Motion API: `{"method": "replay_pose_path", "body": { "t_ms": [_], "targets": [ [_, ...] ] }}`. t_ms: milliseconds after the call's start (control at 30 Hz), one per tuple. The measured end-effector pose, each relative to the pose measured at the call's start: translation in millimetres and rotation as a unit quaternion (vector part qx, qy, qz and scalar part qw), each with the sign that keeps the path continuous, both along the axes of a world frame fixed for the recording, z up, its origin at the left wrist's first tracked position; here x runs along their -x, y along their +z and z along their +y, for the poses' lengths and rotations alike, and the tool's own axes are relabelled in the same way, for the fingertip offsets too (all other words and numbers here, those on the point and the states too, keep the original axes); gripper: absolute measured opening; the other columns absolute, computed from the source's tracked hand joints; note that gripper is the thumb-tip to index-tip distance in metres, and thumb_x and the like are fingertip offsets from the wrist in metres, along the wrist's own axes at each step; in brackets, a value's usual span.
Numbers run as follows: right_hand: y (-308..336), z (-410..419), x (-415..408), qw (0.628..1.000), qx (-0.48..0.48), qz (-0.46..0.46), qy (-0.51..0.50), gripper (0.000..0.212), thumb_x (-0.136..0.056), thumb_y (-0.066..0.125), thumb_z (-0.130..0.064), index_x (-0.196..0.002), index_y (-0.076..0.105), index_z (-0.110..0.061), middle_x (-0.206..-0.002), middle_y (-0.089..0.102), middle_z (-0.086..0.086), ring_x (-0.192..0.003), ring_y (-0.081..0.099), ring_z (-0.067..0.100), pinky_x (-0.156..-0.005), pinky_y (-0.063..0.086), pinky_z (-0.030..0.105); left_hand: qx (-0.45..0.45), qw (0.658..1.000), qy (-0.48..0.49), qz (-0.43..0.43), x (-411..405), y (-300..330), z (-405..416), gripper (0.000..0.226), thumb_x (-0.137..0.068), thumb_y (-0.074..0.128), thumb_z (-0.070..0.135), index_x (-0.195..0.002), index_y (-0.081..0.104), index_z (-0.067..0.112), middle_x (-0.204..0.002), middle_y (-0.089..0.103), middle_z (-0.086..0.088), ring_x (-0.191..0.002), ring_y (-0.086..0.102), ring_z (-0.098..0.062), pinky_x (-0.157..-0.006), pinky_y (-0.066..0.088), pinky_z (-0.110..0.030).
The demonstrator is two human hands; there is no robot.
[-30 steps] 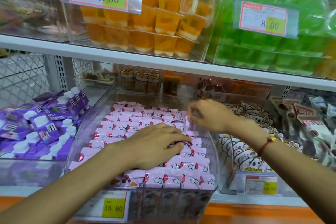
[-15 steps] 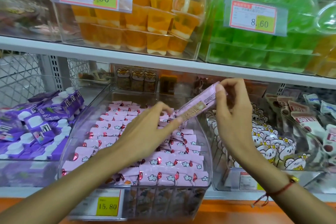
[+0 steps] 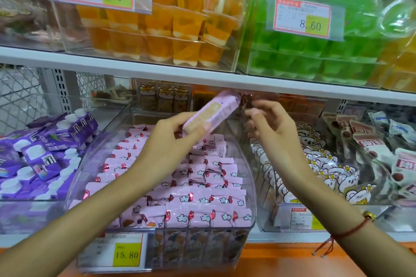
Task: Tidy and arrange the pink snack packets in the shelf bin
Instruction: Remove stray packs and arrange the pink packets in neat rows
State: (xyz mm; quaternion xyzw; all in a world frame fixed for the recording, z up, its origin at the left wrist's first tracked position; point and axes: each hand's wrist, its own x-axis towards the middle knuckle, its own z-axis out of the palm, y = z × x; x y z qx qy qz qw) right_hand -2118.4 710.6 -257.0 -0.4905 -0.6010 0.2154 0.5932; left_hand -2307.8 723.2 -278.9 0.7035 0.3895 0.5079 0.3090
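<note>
A clear plastic shelf bin (image 3: 252, 189) holds several rows of pink snack packets (image 3: 202, 200) printed with clouds and red shapes. Above the bin's back half my left hand (image 3: 171, 144) grips one pink packet (image 3: 211, 112) by its lower end, its pale back label facing me and its far end tilted up to the right. My right hand (image 3: 270, 128) hovers just right of that packet's upper end, fingers loosely curled and holding nothing.
A bin of purple drink cartons (image 3: 42, 155) stands to the left, and a bin of white cartoon packets (image 3: 315, 164) to the right. The white shelf board (image 3: 202, 78) overhead carries orange and green jelly cups. A yellow 15.80 price tag (image 3: 127, 254) hangs on the bin front.
The right hand lifted a pink packet out of the bin, the left hand rose from the packets and took it, and the right hand has let go.
</note>
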Motion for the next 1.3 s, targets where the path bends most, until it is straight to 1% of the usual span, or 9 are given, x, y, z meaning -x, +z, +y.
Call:
{"method": "replay_pose_path", "body": {
  "t_ms": [133, 233, 367, 467, 567, 667, 867, 1100, 1300],
  "targets": [
    [-3.7, -7.1, 6.5, 0.926, -0.156, -0.342, -0.031, 0.055, -0.082, 0.067, -0.009, -0.132, 0.048, -0.018, -0.127, 0.054, -0.003, -0.118, 0.046, 0.01, -0.099, 0.035, 0.02, 0.026, 0.999, 0.035, 0.003, -2.4, 0.0, -3.0, 0.017, -0.089, 0.054, 0.046, -0.08, 0.068, 0.042, -0.064, 0.065, 0.016, -0.051, 0.051, 0.004, -0.048, 0.037, -0.009],
    [-9.4, -8.3, 13.7, 0.843, -0.176, -0.506, -0.044, 0.053, -0.078, 0.07, -0.016, -0.128, 0.054, -0.02, -0.128, 0.053, -0.002, -0.12, 0.043, 0.019, -0.096, 0.035, 0.031, 0.019, 0.998, 0.048, 0.044, -7.4, -2.1, -7.5, 0.035, -0.086, 0.052, 0.056, -0.075, 0.069, 0.027, -0.063, 0.059, 0.002, -0.055, 0.048, -0.001, -0.058, 0.038, -0.024],
    [-6.4, -9.5, 11.2, 0.893, -0.153, -0.421, -0.049, 0.033, -0.078, 0.073, -0.021, -0.11, 0.064, -0.021, -0.1, 0.065, -0.005, -0.091, 0.056, 0.016, -0.073, 0.048, 0.034, 0.053, 0.998, 0.035, 0.013, -9.3, 0.6, -10.5, 0.061, -0.081, 0.028, 0.078, -0.074, 0.071, 0.035, -0.074, 0.07, 0.007, -0.066, 0.059, -0.002, -0.067, 0.04, -0.03],
    [-2.6, -8.7, 9.2, 0.986, -0.03, -0.162, 0.031, 0.025, -0.079, 0.073, -0.026, -0.102, 0.068, -0.017, -0.086, 0.071, -0.005, -0.07, 0.06, 0.006, -0.064, 0.05, 0.021, 0.057, 0.998, 0.03, -0.004, -7.6, -2.8, -6.6, 0.056, -0.087, 0.024, 0.068, -0.093, 0.07, 0.036, -0.09, 0.071, 0.016, -0.084, 0.062, -0.001, -0.076, 0.045, -0.032],
    [-3.6, -7.0, 8.3, 0.99, 0.073, 0.033, 0.118, 0.029, -0.084, 0.068, -0.019, -0.109, 0.059, -0.009, -0.078, 0.073, 0.001, -0.065, 0.065, 0.008, -0.056, 0.05, 0.016, 0.011, 0.986, 0.058, 0.159, -5.6, -15.3, -1.6, 0.025, -0.097, 0.041, 0.043, -0.113, 0.06, 0.039, -0.11, 0.063, 0.02, -0.092, 0.058, 0.001, -0.076, 0.048, -0.027],
    [-5.8, -4.5, 7.9, 0.986, 0.091, 0.053, 0.129, 0.05, -0.086, 0.065, -0.015, -0.127, 0.038, -0.013, -0.086, 0.073, 0.005, -0.064, 0.068, 0.009, -0.054, 0.051, 0.017, -0.031, 0.94, 0.07, 0.333, -3.6, -25.6, 1.7, 0.026, -0.099, 0.04, 0.035, -0.122, 0.053, 0.037, -0.102, 0.055, 0.021, -0.078, 0.049, -0.001, -0.054, 0.035, -0.019],
    [-9.9, 16.6, -0.8, 0.989, 0.005, -0.149, 0.013, 0.042, -0.089, 0.064, -0.023, -0.117, 0.034, -0.019, -0.077, 0.07, 0.002, -0.059, 0.066, 0.003, -0.053, 0.049, 0.021, -0.036, 0.881, 0.028, 0.472, 0.6, -32.7, 9.7, 0.041, -0.101, 0.029, 0.041, -0.141, 0.038, 0.039, -0.141, 0.048, 0.01, -0.126, 0.041, -0.017, -0.091, 0.037, -0.032],
    [0.5, 45.9, 0.1, 0.904, 0.053, -0.424, -0.009, 0.045, -0.074, 0.08, -0.026, -0.106, 0.051, -0.016, -0.094, 0.068, 0.003, -0.081, 0.063, 0.018, -0.071, 0.05, 0.032, -0.018, 0.89, 0.018, 0.456, 1.7, -34.5, 9.9, 0.042, -0.101, 0.029, 0.043, -0.142, 0.037, 0.039, -0.147, 0.041, 0.012, -0.134, 0.032, -0.014, -0.101, 0.031, -0.033],
    [17.7, 54.0, 1.4, 0.812, 0.078, -0.579, 0.003, 0.021, -0.07, 0.081, -0.032, -0.083, 0.068, -0.023, -0.075, 0.058, -0.013, -0.071, 0.056, 0.011, -0.057, 0.033, 0.02, -0.022, 0.9, 0.004, 0.435, 2.8, -33.5, 10.6, 0.041, -0.101, 0.033, 0.041, -0.141, 0.038, 0.038, -0.145, 0.043, 0.01, -0.132, 0.033, -0.014, -0.101, 0.031, -0.033]
  ]
}}
